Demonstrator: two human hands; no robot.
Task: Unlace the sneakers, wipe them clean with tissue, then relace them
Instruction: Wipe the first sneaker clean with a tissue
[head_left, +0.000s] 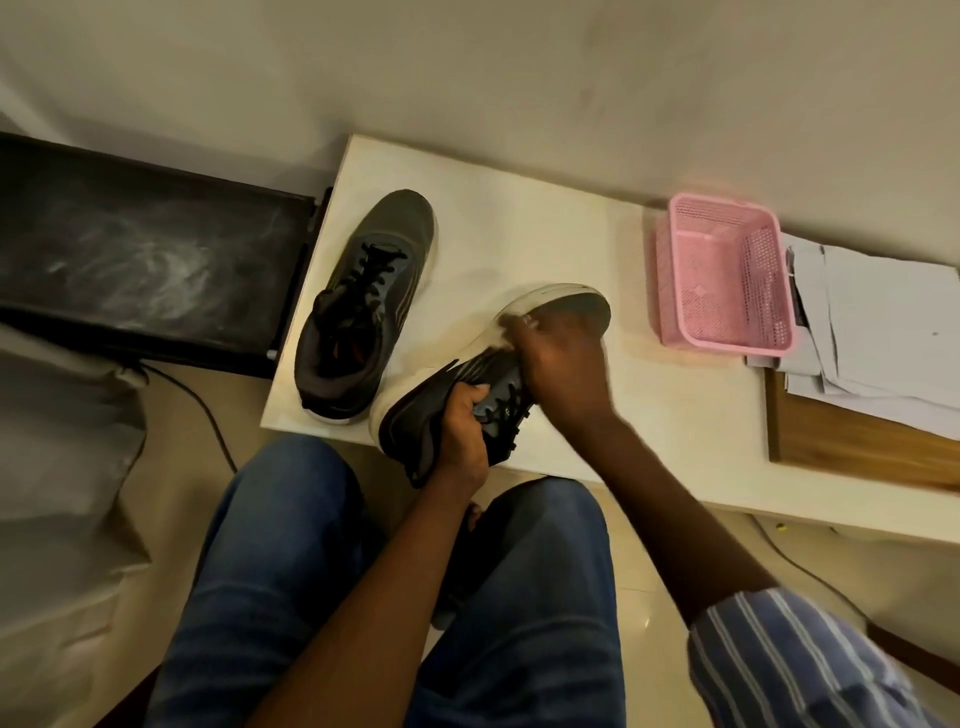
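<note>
White tabletop (519, 228) carries both sneakers; my left hand (465, 436) grips the near sneaker (467, 374) at its collar, my right hand (563, 353) pinches tissue (506, 332) against its sole edge: brace firmly, wipe along the rim

No text, brand, number or sign can be read anywhere. The pale stripes on the two dark grey sneakers (363, 306) are plain lines, and the white papers (878, 332) at three o'clock show no legible print.

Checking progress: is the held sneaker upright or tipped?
Tipped. The held sneaker lies on its side, white sole edge facing up, left hand gripping its collar, right hand rubbing at the sole.
</note>
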